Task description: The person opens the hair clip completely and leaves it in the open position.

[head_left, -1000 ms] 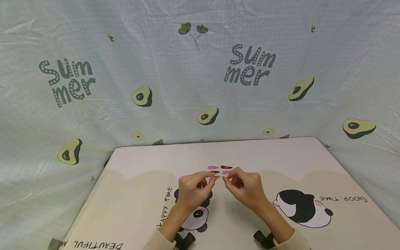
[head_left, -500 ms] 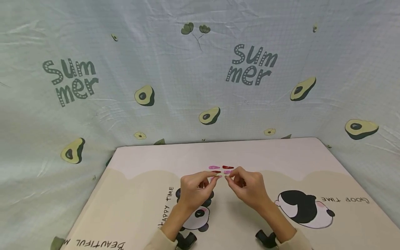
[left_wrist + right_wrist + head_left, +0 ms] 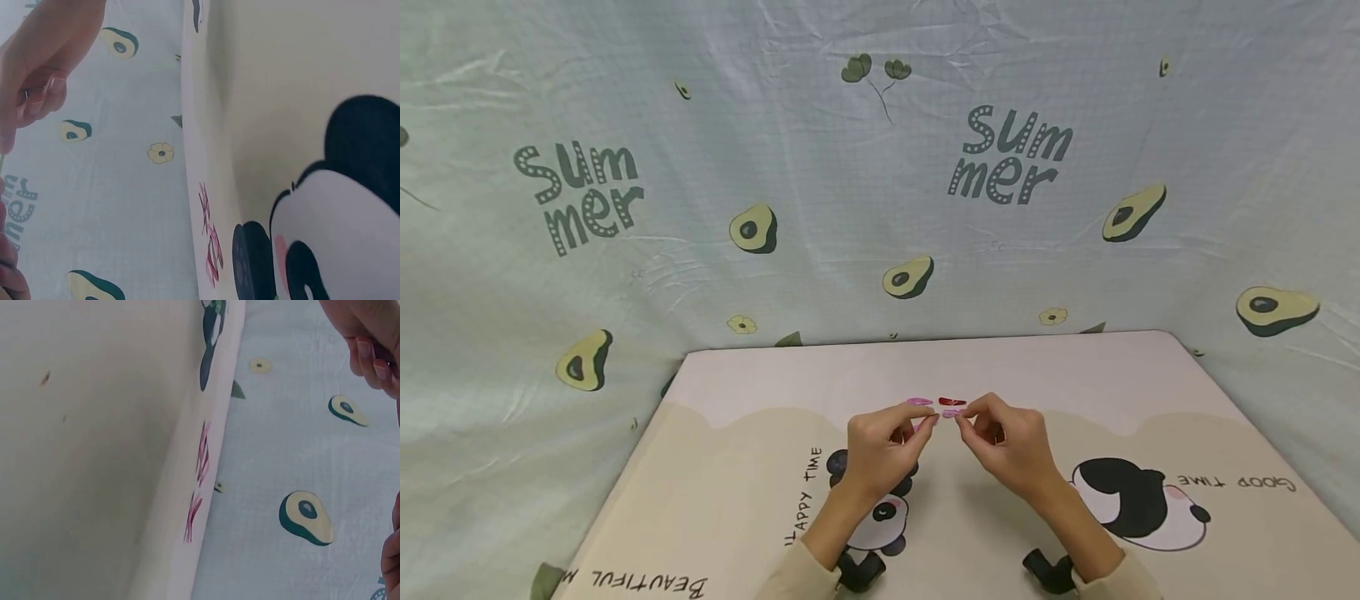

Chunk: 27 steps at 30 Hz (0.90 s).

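Note:
Both hands are raised over the table, fingertips facing each other with a small gap. My left hand (image 3: pixel 883 450) pinches with thumb and index finger. My right hand (image 3: pixel 1011 446) pinches in the same way. Between them is a thin pale green hair clip (image 3: pixel 1 161), of which only a sliver shows at the edge of the left wrist view; the fingers mostly hide it. Behind the hands lie a pink hair clip (image 3: pixel 920 402), a red hair clip (image 3: pixel 952 402) and a second pink hair clip (image 3: pixel 951 413). More clips are partly covered by the left hand.
The table (image 3: pixel 737 483) wears a pale cover printed with a panda (image 3: pixel 880 521), a dog (image 3: pixel 1138 500) and lettering. A curtain (image 3: pixel 820 167) with avocado prints hangs behind its far edge. Black wrist mounts sit below both hands.
The head view has turned slightly left, so everything shifts right in it. Both hands have risen slightly, keeping their pinch. The pale green clip, visible earlier between the fingertips, is hardly seen there now.

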{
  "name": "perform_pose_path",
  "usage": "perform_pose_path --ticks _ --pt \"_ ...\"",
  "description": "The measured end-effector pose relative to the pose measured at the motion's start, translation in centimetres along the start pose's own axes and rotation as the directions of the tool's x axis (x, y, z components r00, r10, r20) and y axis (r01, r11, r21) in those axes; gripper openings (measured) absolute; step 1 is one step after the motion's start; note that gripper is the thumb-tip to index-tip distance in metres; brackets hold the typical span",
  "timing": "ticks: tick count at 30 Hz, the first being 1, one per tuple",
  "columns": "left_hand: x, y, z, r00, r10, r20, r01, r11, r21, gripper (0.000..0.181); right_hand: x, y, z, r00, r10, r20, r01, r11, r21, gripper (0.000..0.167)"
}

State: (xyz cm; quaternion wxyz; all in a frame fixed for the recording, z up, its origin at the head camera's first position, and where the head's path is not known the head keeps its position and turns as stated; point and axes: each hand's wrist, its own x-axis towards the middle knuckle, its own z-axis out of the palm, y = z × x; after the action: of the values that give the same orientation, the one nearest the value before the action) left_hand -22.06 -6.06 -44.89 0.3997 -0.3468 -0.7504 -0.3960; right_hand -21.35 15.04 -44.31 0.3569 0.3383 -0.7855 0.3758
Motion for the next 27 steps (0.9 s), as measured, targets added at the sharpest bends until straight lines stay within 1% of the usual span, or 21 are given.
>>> perform_pose_path --ticks 4,6,8,12,15,16,18,20,22,25,27 --pt "0.5 -0.1 1.0 1.000 -0.020 0.016 0.020 1.000 0.004 0.005 0.2 0.7 -0.7 1.000 -0.005 -0.011 0.005 1.000 -0.029 0.026" --pt "0.9 -0.1 1.6 0.998 -0.048 0.034 0.048 0.999 0.002 0.006 0.4 1.3 -1.0 1.000 -0.011 -0.020 0.010 0.999 -0.048 0.027" --pt "1.3 -0.2 2.3 0.994 -0.089 0.058 0.089 0.996 0.006 0.005 0.5 2.0 -1.3 0.999 -0.014 -0.029 0.012 0.998 -0.066 0.028" --pt "2.1 -0.7 3.9 0.980 -0.159 0.123 0.156 0.987 0.032 0.003 0.5 3.9 -1.9 1.000 0.001 -0.028 -0.005 0.993 -0.115 0.026" --pt "2.7 -1.4 5.4 0.962 -0.204 0.179 0.194 0.978 0.070 0.004 0.3 5.7 -2.2 0.999 0.039 -0.006 -0.040 0.985 -0.166 0.023" --pt "2.8 -1.6 5.9 0.954 -0.222 0.200 0.209 0.974 0.084 0.005 0.3 6.2 -2.3 0.998 0.056 0.004 -0.055 0.981 -0.185 0.021" --pt "3.1 -2.1 6.9 0.932 -0.266 0.248 0.243 0.963 0.118 0.006 0.1 7.4 -2.4 0.995 0.098 0.027 -0.090 0.972 -0.219 0.020" --pt "3.4 -2.5 7.9 0.900 -0.318 0.298 0.283 0.947 0.156 0.008 -0.2 8.5 -2.6 0.988 0.145 0.055 -0.127 0.959 -0.252 0.018" --pt "3.6 -2.9 8.9 0.867 -0.367 0.337 0.315 0.928 0.199 0.009 -0.4 9.3 -2.8 0.977 0.196 0.087 -0.165 0.947 -0.276 0.018" --pt "3.8 -3.3 10.2 0.826 -0.427 0.368 0.351 0.901 0.256 0.009 -0.5 10.2 -3.2 0.947 0.283 0.150 -0.228 0.924 -0.307 0.015" --pt "3.9 -3.5 10.9 0.805 -0.454 0.381 0.365 0.886 0.284 0.008 -0.5 10.5 -3.4 0.918 0.347 0.191 -0.274 0.905 -0.326 0.014"
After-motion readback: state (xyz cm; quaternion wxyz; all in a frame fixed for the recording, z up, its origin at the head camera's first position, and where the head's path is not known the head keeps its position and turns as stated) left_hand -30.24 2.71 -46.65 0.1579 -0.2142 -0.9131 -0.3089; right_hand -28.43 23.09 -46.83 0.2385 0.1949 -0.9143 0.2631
